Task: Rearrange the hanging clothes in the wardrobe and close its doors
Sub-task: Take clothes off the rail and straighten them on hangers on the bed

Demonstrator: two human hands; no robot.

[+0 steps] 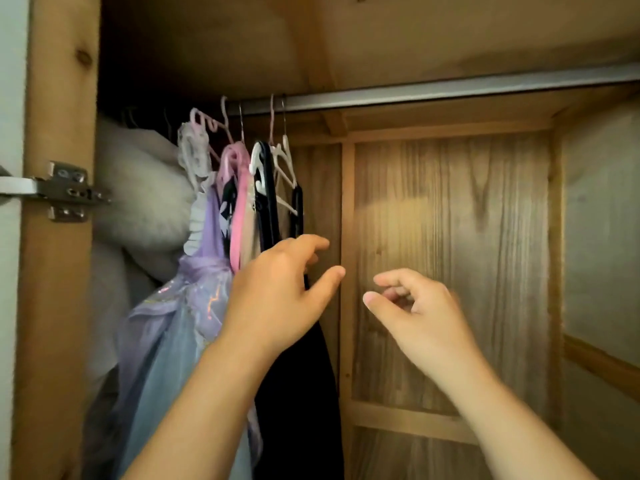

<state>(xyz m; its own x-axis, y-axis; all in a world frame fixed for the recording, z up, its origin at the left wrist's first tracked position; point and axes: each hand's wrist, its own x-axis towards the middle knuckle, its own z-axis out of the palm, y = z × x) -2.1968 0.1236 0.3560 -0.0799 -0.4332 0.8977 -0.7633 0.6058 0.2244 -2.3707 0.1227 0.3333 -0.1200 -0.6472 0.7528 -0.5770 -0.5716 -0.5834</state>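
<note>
Head view: we see the hanging clothes (242, 216) bunched at the left end of the metal rail (450, 90), their long axis running straight down. They look light and soft, so we would hold the stiff hangers (284, 161) near the hooks. Our left hand (277, 296) reaches at the black garment (298, 393), fingers relaxed. Our right hand (415, 310) hovers loosely curled and holds nothing.

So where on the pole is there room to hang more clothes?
The rail is bare from the white hanger all the way to the right wall; both hands are in front of that gap. The left end is crowded: the black garment, pink hanger and purple dress are bunched tight.
</note>
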